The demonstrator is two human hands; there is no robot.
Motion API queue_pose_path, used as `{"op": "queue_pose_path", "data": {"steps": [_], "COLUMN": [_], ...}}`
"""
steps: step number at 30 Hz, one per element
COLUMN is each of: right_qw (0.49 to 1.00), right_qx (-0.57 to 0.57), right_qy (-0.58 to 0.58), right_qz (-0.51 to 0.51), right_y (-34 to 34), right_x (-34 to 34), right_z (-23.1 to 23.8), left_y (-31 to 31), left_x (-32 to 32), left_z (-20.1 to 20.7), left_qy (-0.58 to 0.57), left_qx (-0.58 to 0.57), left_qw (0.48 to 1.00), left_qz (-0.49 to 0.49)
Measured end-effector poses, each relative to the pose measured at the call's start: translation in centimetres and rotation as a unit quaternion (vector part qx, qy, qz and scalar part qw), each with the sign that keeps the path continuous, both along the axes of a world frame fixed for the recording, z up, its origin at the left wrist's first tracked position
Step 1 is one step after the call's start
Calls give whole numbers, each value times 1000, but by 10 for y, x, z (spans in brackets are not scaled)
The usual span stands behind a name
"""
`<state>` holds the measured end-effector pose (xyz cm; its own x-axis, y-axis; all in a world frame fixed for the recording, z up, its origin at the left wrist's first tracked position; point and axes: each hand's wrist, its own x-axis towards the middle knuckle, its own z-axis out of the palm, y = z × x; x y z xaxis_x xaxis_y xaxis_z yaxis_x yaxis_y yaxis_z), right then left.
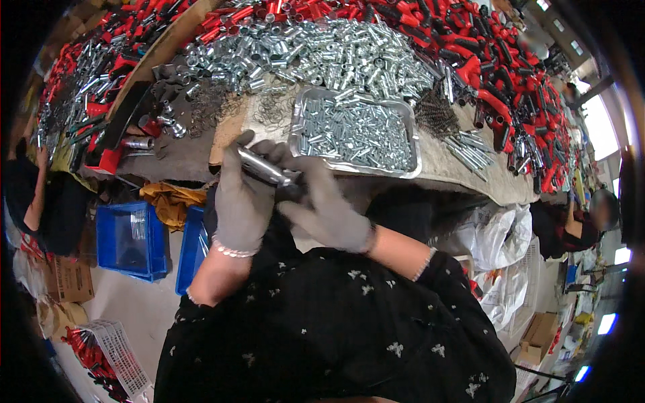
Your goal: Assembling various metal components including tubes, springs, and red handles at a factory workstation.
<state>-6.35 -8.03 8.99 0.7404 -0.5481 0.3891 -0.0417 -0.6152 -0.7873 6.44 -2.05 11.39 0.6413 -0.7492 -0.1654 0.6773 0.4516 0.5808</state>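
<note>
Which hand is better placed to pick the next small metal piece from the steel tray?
Probably the right hand: it lies just below the steel tray and touches only the tip of the metal tube. The left hand is wrapped around that tube, so it is occupied.

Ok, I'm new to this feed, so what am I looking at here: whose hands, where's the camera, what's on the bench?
There is no machine. The one picture comes from a fisheye camera on a person's head, looking down, so edges bend. Both hands wear grey gloves. The left hand grips a shiny metal tube; the right hand meets it at the tube's dark end. Just beyond them sits a metal tray of small silver sleeves on the workbench. Farther back lie heaps of silver tubes and red-and-black handles. Blue crates stand on the floor to the left.
</note>
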Motion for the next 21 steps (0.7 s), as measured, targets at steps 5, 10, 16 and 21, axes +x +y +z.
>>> {"op": "queue_pose_path", "data": {"steps": [5, 10, 16, 21], "right_qw": [998, 998, 954, 955], "right_qx": [-22, -26, -23, -84], "right_qy": [-64, -64, -109, 166], "right_qz": [21, -15, -279, -230], "right_y": [2, -22, -125, -197], "right_x": [16, -11, -31, -60], "right_z": [1, 14, 58, 43], "left_y": [-6, -12, 12, 16], "left_x": [41, 86, 46, -7], "left_z": [10, -53, -36, -113], "left_qy": [-368, -575, -814, -818], "left_qx": [-13, 72, 42, 176], "left_qw": [920, 788, 578, 360], "left_qz": [133, 207, 39, -413]}}
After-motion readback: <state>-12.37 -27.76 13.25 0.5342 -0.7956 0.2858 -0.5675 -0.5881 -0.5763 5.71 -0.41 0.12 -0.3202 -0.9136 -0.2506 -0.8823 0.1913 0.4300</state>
